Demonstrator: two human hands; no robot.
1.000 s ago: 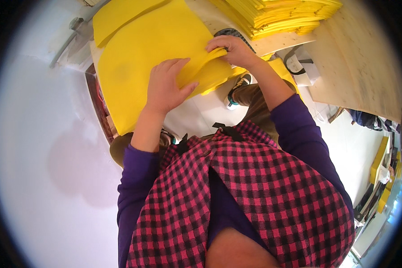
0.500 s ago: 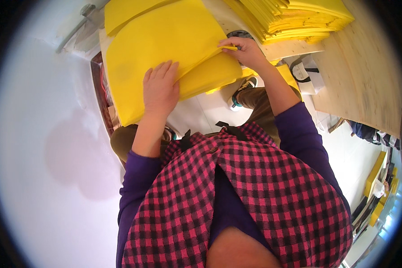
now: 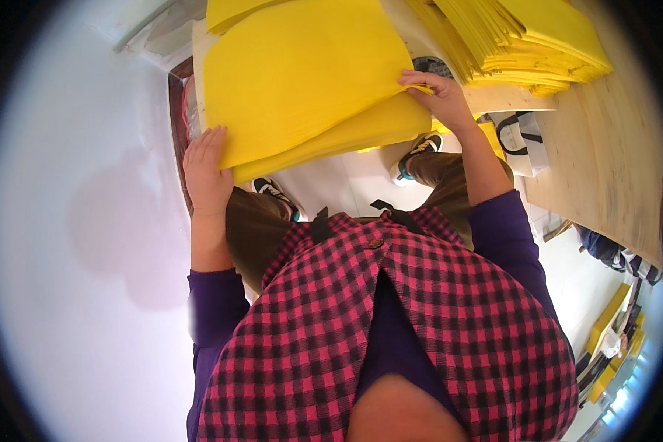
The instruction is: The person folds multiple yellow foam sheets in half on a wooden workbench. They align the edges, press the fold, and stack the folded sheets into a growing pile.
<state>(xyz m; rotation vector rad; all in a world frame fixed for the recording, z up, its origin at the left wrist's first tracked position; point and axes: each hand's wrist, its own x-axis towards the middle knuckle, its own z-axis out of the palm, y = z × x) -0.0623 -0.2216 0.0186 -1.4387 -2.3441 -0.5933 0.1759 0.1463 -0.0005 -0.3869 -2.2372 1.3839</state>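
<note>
A large yellow sheet (image 3: 302, 74), soft and cloth-like, covers the work surface in front of me. Its near edge lies at a slant over another yellow layer (image 3: 375, 125). At the right near corner my right hand (image 3: 443, 99) pinches the top sheet's edge between thumb and fingers, lifting it slightly. My left hand (image 3: 210, 169) is at the left near corner, fingers together along the sheet's edge; its thumb is partly hidden.
A thick stack of folded yellow sheets (image 3: 538, 48) sits at the far right on a wooden board (image 3: 597, 147). Below it stands a white bag with dark handles (image 3: 530, 144). A white wall (image 3: 88, 221) rises on my left. My shoes (image 3: 272, 193) rest on the pale floor.
My left hand has moved left from the sheet's middle to its left near corner. The right hand keeps its pinch. The whole view has shifted slightly.
</note>
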